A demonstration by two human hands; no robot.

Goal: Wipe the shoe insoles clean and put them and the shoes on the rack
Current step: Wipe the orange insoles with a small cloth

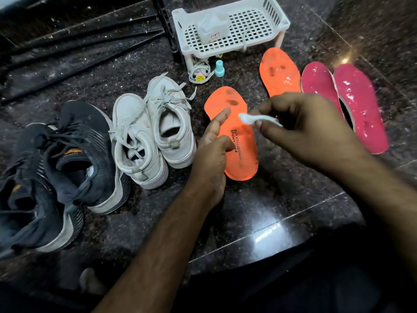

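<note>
Head view: orange insole (234, 134) — toe away; heel near.

The dark shoes (52, 168) ran off the left edge, so part of the near one was cut away. The right hand (309, 127) covered the heel of the far orange insole (279, 71). The left hand (212, 152) hid one side of the near orange insole (239, 141). The label on the white pack (212, 27) in the rack (255, 23) was too small to read.
</note>
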